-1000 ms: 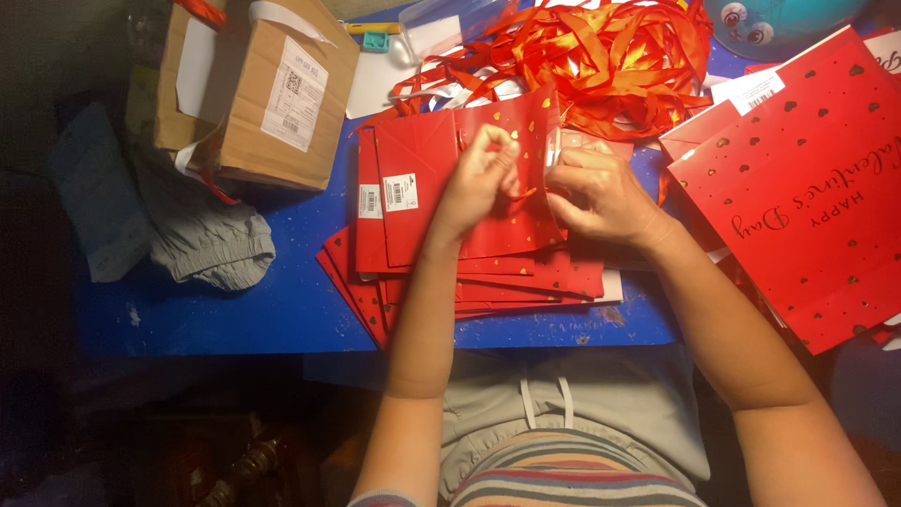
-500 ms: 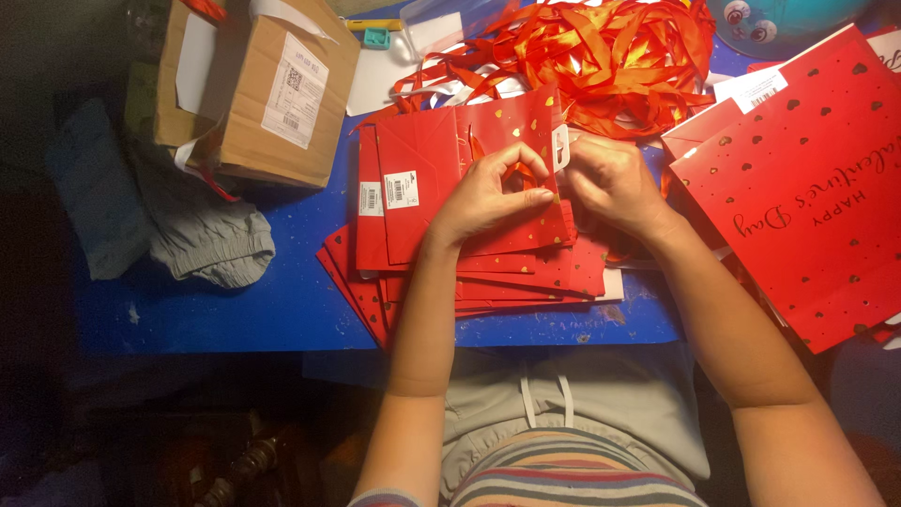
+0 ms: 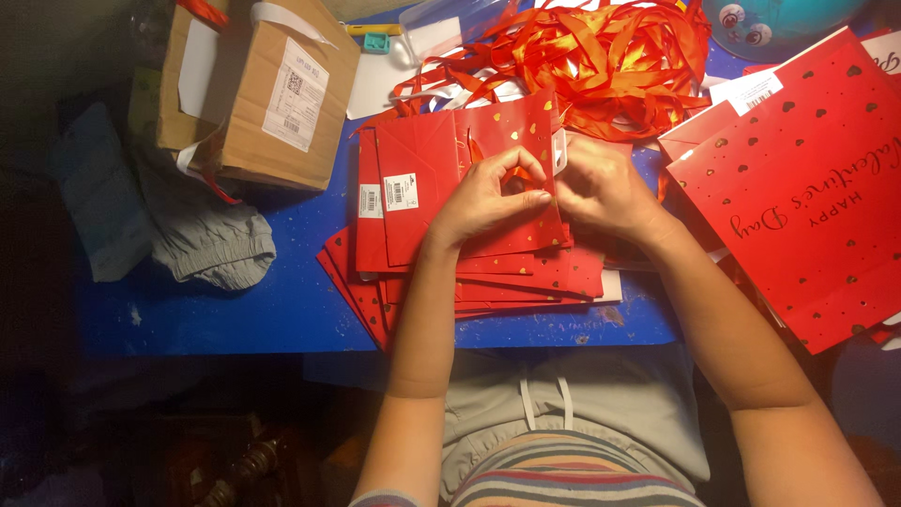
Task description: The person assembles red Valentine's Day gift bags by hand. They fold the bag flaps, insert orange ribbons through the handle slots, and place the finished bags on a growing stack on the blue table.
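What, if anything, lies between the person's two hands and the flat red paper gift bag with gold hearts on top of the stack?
Nothing visible. The left hand and the right hand already rest on the flat red paper gift bag with gold hearts, fingers meeting near its top edge. The heap of orange-red satin ribbons lies behind it, clear of both hands.

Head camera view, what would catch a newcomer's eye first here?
Two hands, left hand and right hand, meet at mid-table on a flat red gift bag atop a stack of them. Behind lies a tangle of orange-red ribbon; a cardboard box sits far left.

Bare forearms, grey drawstring shorts (image 3: 572, 404), striped multicoloured top (image 3: 572, 483)
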### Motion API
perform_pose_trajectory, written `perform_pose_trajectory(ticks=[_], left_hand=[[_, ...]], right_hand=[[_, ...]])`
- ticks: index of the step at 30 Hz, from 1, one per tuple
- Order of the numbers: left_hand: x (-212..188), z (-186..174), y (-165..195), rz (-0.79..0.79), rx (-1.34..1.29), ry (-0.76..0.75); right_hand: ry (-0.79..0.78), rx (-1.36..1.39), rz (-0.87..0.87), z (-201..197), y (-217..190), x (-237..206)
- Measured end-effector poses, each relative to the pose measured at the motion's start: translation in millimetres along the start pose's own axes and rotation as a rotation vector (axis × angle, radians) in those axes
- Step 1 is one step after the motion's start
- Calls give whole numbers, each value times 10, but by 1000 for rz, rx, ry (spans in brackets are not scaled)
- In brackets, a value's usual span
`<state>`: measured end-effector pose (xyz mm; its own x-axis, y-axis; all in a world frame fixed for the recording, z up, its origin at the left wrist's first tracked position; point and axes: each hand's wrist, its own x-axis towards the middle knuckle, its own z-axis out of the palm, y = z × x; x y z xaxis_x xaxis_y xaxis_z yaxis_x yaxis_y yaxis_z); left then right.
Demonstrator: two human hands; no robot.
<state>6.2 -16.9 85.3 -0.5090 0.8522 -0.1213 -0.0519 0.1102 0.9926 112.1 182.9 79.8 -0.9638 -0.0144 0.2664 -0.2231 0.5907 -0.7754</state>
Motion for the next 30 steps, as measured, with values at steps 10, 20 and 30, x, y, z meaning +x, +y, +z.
perform_pose_trajectory(ticks=[10, 20, 30], left_hand=[[7, 6, -9, 70, 78, 24], [-18, 50, 32, 12, 39, 57], [-20, 36, 14, 30, -2, 51]], right_hand=[[-6, 15, -116, -48, 67, -14], [114, -20, 80, 24, 94, -9], [21, 33, -208, -31, 19, -10]])
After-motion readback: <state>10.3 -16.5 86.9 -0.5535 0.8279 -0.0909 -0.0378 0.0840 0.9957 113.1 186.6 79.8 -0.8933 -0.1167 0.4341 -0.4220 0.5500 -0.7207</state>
